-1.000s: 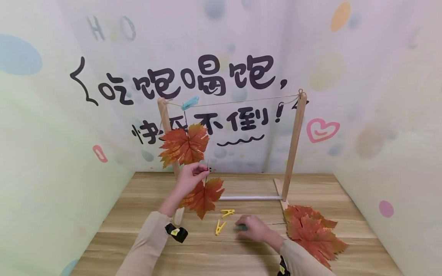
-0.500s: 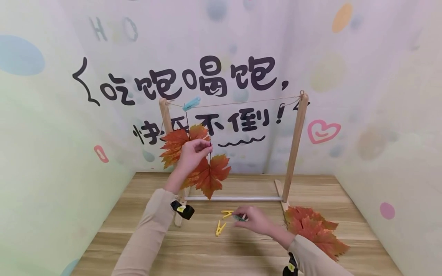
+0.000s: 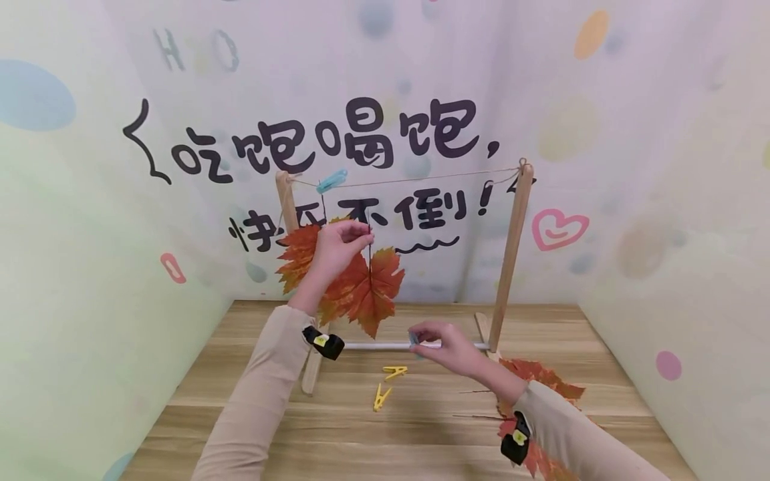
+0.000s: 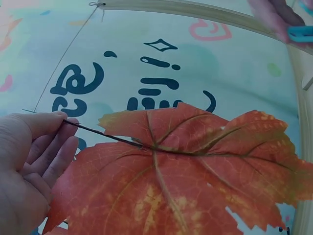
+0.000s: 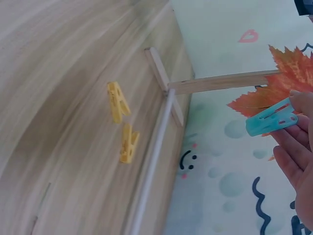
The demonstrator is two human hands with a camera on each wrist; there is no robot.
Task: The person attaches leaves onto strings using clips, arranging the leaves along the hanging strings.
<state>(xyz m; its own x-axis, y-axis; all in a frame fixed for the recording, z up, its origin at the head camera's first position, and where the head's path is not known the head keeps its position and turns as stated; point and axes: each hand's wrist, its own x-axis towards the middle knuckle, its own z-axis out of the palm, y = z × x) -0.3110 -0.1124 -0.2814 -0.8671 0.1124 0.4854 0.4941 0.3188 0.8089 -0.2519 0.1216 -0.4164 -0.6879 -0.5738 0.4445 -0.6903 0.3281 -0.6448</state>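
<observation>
My left hand [image 3: 341, 250] pinches the dark stem of an orange-red maple leaf [image 3: 375, 294], which hangs below the fingertips. In the left wrist view the stem [image 4: 102, 133] runs from thumb and finger to the broad leaf. Lower and to the right, my right hand [image 3: 448, 347] holds a light-blue clothespin [image 5: 271, 117] between thumb and fingers. Another maple leaf [image 3: 295, 257] hangs behind my left hand, partly hidden, its stem clipped to the string [image 3: 415, 179] by a blue clothespin [image 3: 332, 181].
The string spans two wooden posts [image 3: 511, 260] joined low down by a white rod [image 3: 373, 346]. Two yellow clothespins [image 3: 381, 398] lie on the wooden table [image 3: 337, 441]. More maple leaves [image 3: 541, 374] lie at the right, partly under my right forearm. Printed walls stand around.
My left hand has risen with its leaf toward the string. My right hand has lifted from the tabletop with the blue clothespin, moving up and forward.
</observation>
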